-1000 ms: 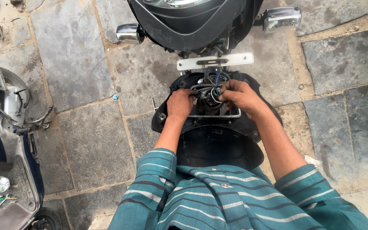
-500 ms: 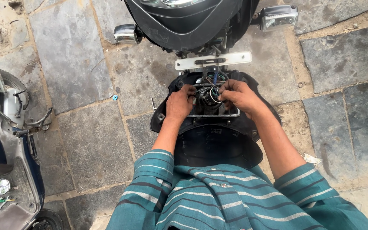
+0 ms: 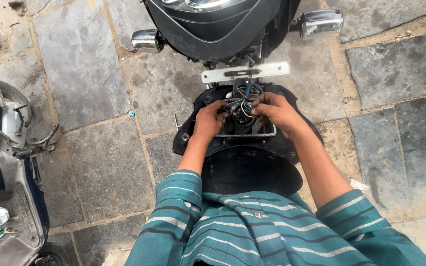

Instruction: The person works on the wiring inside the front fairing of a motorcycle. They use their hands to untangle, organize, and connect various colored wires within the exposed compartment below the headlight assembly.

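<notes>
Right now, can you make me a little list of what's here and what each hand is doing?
place: stone-paved ground
main thing: black scooter front panel, opened, with a bundle of wires inside
left hand: fingers in the wires
right hand: pinching the wires
above: black scooter body with two chrome indicators
at left: blue scooter, parked
clothes: teal striped shirt

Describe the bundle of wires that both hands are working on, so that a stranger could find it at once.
Find the black scooter at the top, then the white bar below it. Just under the bar, between the left hand and right hand, sits the wire bundle: thin mixed-colour strands, unlike the smooth black panel around it.
</notes>
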